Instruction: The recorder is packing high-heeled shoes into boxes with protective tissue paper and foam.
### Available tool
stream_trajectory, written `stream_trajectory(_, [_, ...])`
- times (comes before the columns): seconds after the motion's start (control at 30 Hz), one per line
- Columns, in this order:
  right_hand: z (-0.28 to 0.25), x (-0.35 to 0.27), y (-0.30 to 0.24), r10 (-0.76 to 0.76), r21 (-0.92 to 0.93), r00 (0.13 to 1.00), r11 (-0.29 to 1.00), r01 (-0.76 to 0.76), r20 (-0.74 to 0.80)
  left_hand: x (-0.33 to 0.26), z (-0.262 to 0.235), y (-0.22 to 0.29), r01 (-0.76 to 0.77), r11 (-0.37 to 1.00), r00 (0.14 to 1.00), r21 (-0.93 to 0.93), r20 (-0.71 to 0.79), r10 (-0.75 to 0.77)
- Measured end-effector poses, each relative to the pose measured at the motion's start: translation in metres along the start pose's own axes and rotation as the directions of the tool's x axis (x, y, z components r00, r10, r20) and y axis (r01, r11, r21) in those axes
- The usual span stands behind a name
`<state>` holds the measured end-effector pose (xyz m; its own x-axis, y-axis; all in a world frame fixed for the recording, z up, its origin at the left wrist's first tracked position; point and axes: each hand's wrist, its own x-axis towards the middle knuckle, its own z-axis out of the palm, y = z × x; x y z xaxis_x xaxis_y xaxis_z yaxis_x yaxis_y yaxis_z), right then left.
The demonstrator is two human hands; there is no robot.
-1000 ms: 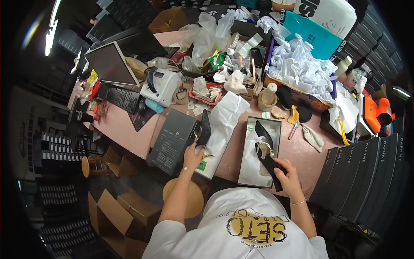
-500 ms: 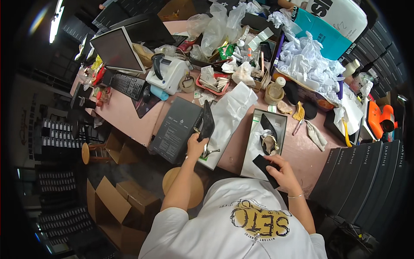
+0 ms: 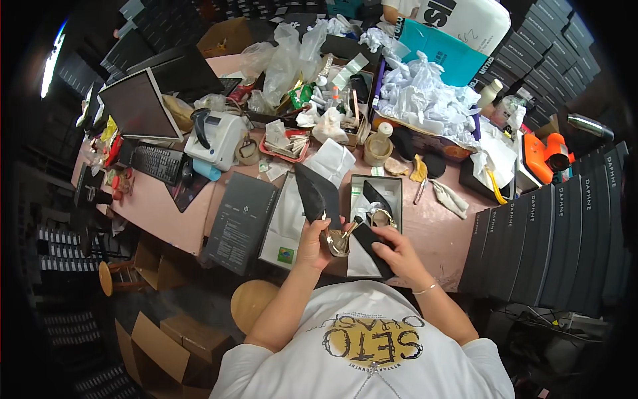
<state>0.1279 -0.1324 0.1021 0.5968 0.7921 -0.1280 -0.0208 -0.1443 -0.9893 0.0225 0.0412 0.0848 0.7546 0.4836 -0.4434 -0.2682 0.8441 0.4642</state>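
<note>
My left hand (image 3: pixel 314 245) is closed round a black pointed-toe shoe (image 3: pixel 310 191), held toe up over the table, its shiny gold-coloured strap or heel part hanging towards me. My right hand (image 3: pixel 397 257) grips a black flat rectangular pad (image 3: pixel 369 243), its top end close to the shoe's gold part; I cannot tell whether they touch. Behind it lies an open shoe box (image 3: pixel 399 178) with a second black shoe (image 3: pixel 376 194) and white paper inside. An open box with white tissue paper (image 3: pixel 286 216) lies partly under the held shoe, beside a dark grey box lid (image 3: pixel 240 223).
Dark shoe boxes (image 3: pixel 531 233) line the right side. A bin of crumpled white paper (image 3: pixel 425 93), a glass jar (image 3: pixel 377 147), a red tray (image 3: pixel 286 144), a white printer (image 3: pixel 216 138) and a keyboard (image 3: pixel 156 161) crowd the table. A stool (image 3: pixel 256 302) stands below the front edge.
My left hand has lifted the shoe from the left box area and brought it right, near the black pad. My right hand still holds the pad. The whole view has shifted.
</note>
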Motion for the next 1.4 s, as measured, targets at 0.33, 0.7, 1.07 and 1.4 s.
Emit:
stream_trajectory(0.33, [0.043, 0.015, -0.068, -0.474, -0.745, 0.88, 0.578, 0.334, 0.027, -0.007, 0.049, -0.017, -0.121, 0.983, 0.989, 0.137, -0.062, 0.13])
stream_trajectory(0.7, [0.023, 0.0, -0.088, -0.651, -0.641, 0.758, 0.561, 0.524, 0.049, 0.018, 0.059, 0.022, 0.255, 0.955, 0.953, -0.149, 0.204, -0.223])
stream_trajectory(1.07, [-0.006, -0.014, -0.079, -0.547, -0.467, 0.817, 0.78, 0.417, -0.183, 0.01, 0.05, -0.008, 0.412, 0.766, 0.809, -0.493, 0.585, -0.059])
stream_trajectory(1.4, [0.0, -0.04, -0.034, -0.334, -0.182, 0.914, 0.908, 0.378, 0.23, 0.029, 0.04, -0.032, 0.21, 0.865, 0.87, -0.456, 0.49, 0.047])
